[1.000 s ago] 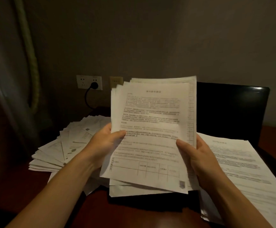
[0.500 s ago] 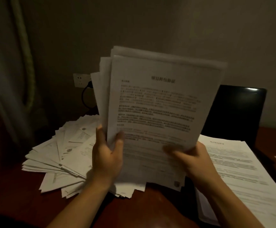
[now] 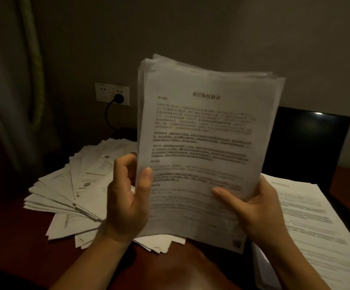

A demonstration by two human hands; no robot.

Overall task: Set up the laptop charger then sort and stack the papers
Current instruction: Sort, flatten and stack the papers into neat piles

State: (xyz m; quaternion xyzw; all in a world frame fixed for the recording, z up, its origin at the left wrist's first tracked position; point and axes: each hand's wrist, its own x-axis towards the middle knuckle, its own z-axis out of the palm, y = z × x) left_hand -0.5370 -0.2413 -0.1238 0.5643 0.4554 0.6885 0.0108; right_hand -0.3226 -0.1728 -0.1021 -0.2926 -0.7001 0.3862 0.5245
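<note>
Worktop [image 3: 9,243]: dark reddish wood, dim light. Laptop [image 3: 308,143] stands open at back right, screen dark. Charger plug [image 3: 118,99] sits in the wall socket [image 3: 107,93], its cable [image 3: 106,116] dropping behind the papers. The laptop end is hidden, so the charger step reads as likely done, not confirmed.

Three lots of paper.
- Loose pile [image 3: 65,185] at left: fanned and skewed, corners overlapping.
- Squared stack [image 3: 308,222] at right: lying flat, near the laptop's foot.
- Held sheaf [image 3: 201,143] between them: lifted off the worktop, near upright, slightly tilted. Its upper edges are stepped rather than flush.

Left hand [image 3: 126,206] grips the sheaf's left edge, thumb on the front, fingers [image 3: 122,166] curled round behind. Right hand [image 3: 257,206] holds the lower right part, thumb laid across the printed face, the rest behind the sheets. Both are clamped on the sheaf; neither is free.

Step in hand, as judged: squaring the sheaf before it joins a stack. To do it well:
- Ease both grips a little so the sheets can slide.
- Drop the bottom edge onto bare worktop and tap.
- Turn the sheaf and tap a long edge.

The top sheet's heading may match that of the squared stack, but the print is too blurred to confirm. Worth checking before laying the sheaf there.

Risk: back sheets slipping out toward the loose pile while the grip is slack.
</note>
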